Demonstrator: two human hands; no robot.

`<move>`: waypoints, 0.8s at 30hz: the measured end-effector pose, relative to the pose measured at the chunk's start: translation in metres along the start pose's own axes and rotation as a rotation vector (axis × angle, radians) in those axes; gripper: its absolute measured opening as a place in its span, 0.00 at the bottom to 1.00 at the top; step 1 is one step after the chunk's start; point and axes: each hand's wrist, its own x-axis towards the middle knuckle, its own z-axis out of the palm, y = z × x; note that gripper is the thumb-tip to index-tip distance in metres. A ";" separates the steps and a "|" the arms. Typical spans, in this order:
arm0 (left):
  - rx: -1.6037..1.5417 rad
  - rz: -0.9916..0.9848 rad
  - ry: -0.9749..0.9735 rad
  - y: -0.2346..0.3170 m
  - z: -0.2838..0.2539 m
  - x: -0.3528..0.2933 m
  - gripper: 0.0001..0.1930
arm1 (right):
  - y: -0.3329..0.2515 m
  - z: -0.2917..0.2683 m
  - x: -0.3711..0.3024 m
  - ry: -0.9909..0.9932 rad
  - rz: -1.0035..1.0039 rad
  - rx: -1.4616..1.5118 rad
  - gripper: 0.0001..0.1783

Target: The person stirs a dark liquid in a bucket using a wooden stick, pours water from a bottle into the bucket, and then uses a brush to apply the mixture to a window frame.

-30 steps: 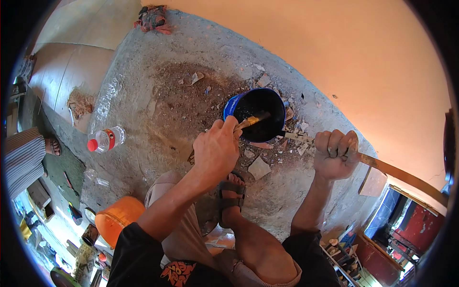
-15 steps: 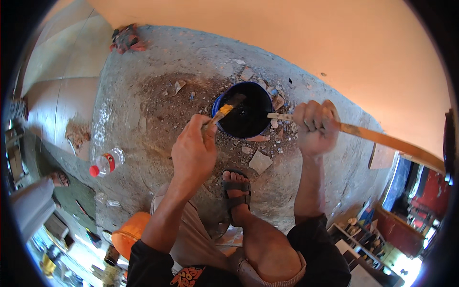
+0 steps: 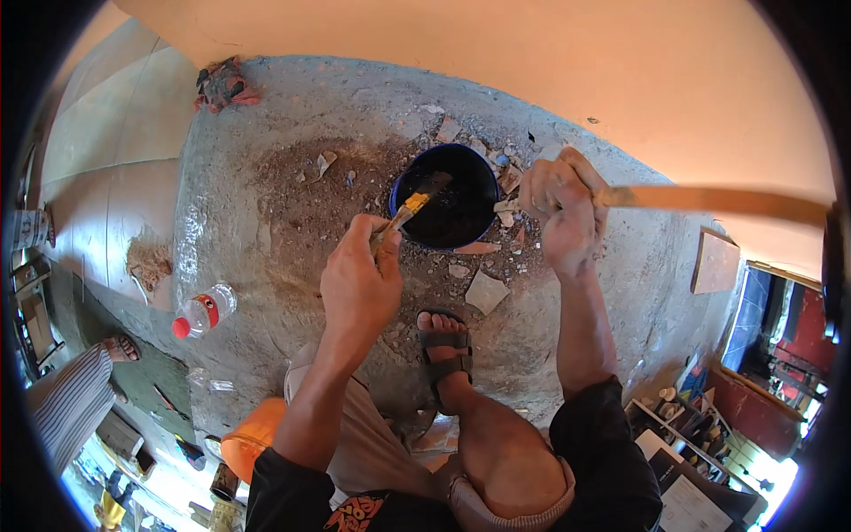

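My left hand [image 3: 359, 279] is closed around the pale handle of a flat paintbrush or scraper [image 3: 414, 204] with a yellow neck. Its dark, flat end hangs over the opening of a blue-rimmed bucket [image 3: 397, 191], which is black inside. To the right of the bucket, my right hand [image 3: 567, 208] grips a long, flat wooden strip [image 3: 709, 199] in a fist. The strip runs off toward the right edge, slightly blurred; its pale short end points at the bucket's right rim. What lies in the bucket is too dark to make out.
Broken tile pieces [image 3: 487, 293] and rubble lie around the bucket on the concrete floor. A red-capped plastic bottle [image 3: 206, 310] lies left; an orange helmet-like object [image 3: 252, 439] is near my left arm. An orange wall [image 3: 532, 44] rises beyond. Another person's foot [image 3: 122, 348] shows far left.
My right hand has risen slightly and shifted left, bringing the wooden strip nearer level and its short end closer to the bucket. My left hand keeps its hold over the bucket.
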 end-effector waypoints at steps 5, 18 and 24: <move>-0.056 -0.035 0.035 0.001 0.010 -0.014 0.11 | -0.001 0.019 0.012 -0.071 0.045 -0.116 0.17; -0.233 -0.067 0.052 -0.013 0.018 -0.039 0.09 | 0.009 0.033 0.011 -0.081 0.070 -0.246 0.14; -0.232 -0.060 0.068 -0.016 0.018 -0.041 0.10 | 0.008 0.046 0.010 -0.046 -0.072 -0.141 0.15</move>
